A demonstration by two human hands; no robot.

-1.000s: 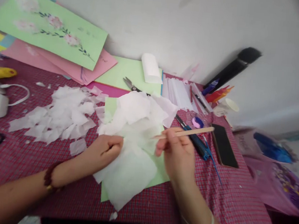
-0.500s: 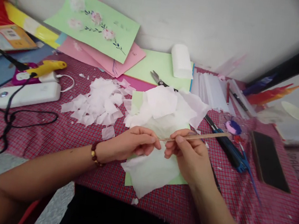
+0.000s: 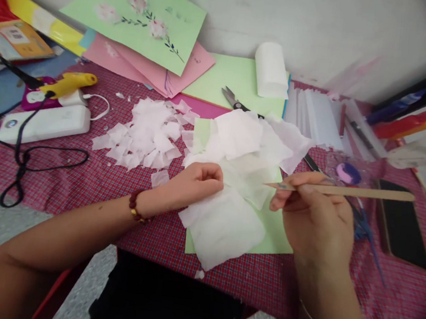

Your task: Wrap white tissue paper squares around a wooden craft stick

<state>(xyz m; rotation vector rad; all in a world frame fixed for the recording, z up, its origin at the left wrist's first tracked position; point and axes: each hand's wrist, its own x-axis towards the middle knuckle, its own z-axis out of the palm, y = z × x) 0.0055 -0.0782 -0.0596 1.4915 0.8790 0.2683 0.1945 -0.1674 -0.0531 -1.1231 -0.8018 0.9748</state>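
My right hand pinches a thin, flat wooden stick with a sharpened point aimed left. Across from it, my left hand is closed with fingertips pressed together; whatever sits between them is too small or hidden to name. Below both hands, thin white tissue sheets lie over a light green paper. More crumpled white tissue is heaped just beyond. Left of that, a pile of small torn tissue pieces rests on the checked tablecloth.
A yellow glue gun and a white power bank with looped black cord are at left. Scissors and a tissue roll stand at the back. A phone lies right. A green flower card leans on the wall.
My hands have moved apart. The right hand has drawn the stick to the right, its pointed tip now clear of my left hand. The view has shifted slightly.
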